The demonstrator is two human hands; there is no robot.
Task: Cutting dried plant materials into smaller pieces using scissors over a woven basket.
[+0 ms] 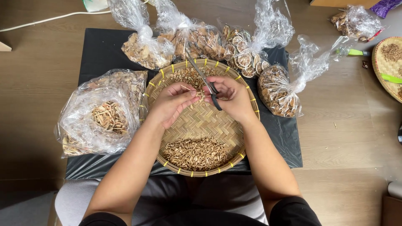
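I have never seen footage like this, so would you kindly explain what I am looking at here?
No machine here: this single picture comes from a camera worn on a person's head, looking down at their own bare hands. The right hand holds dark-handled metal scissors; the left hand pinches a thin pale dried sliver beside the blades. Beneath them sits a round woven bamboo tray with two heaps of cut brown pieces. It rests on a black plastic sheet on a wooden floor, ringed by clear plastic bags of dried plant material.
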